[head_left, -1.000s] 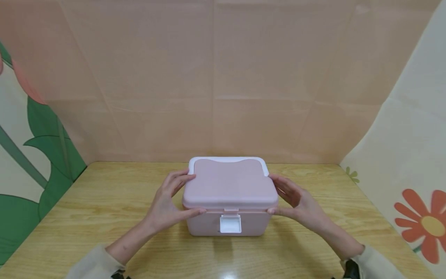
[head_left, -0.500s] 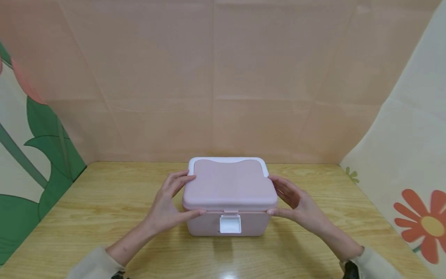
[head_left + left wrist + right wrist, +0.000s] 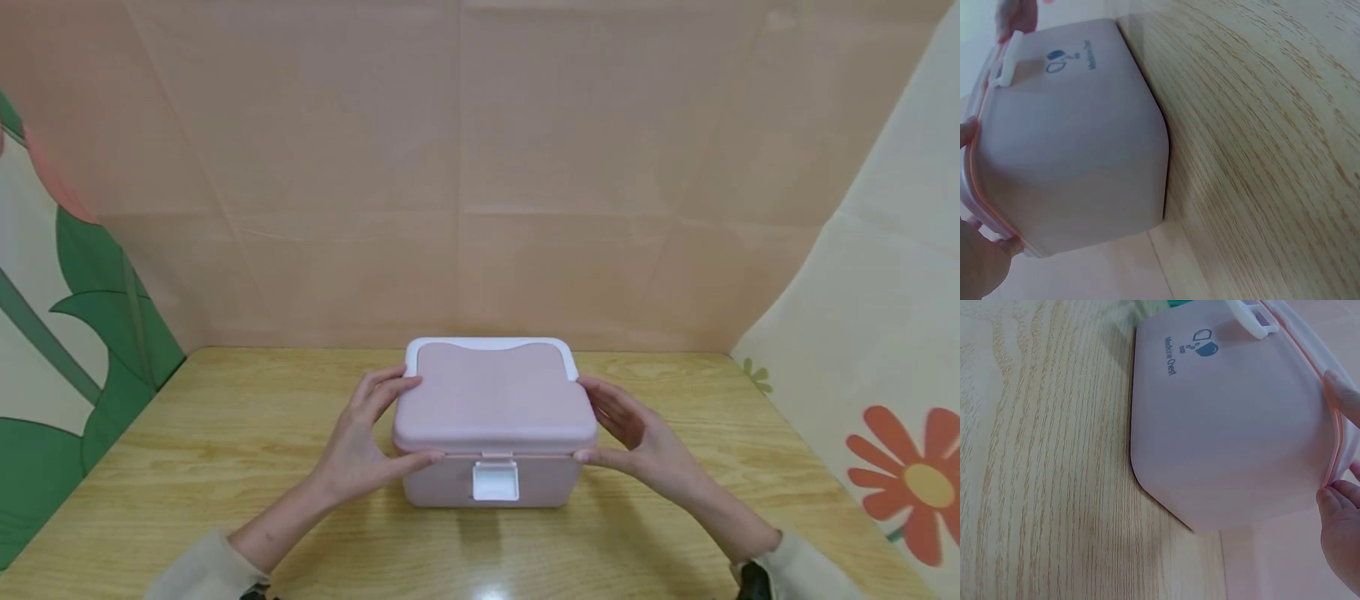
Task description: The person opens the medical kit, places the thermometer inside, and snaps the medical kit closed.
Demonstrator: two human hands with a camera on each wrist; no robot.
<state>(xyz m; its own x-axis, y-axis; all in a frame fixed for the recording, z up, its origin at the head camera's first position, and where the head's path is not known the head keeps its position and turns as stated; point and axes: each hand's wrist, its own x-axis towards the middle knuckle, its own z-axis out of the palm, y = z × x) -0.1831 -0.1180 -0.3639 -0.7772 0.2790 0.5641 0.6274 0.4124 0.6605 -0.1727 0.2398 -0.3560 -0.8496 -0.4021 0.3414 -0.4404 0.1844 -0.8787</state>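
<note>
A pink plastic medicine chest [image 3: 495, 400] stands on the wooden table, its lid down, a white handle [image 3: 491, 342] lying flat along the back of the lid. "Medicine Chest" is printed on the front in the right wrist view. The white latch [image 3: 496, 482] angles outward from the front wall [image 3: 1229, 419]. My left hand [image 3: 356, 446] holds the lid's left side, thumb along the front seam and fingertips at the side edge. On the opposite side my right hand [image 3: 648, 437] holds the lid likewise, its thumb at the front right corner of the seam.
The wooden table [image 3: 262, 417] extends to both sides of the chest. Behind it hangs a plain pinkish-brown cloth backdrop [image 3: 457, 183]. Flower-patterned sheets line the left [image 3: 112, 350] and right [image 3: 885, 333] edges.
</note>
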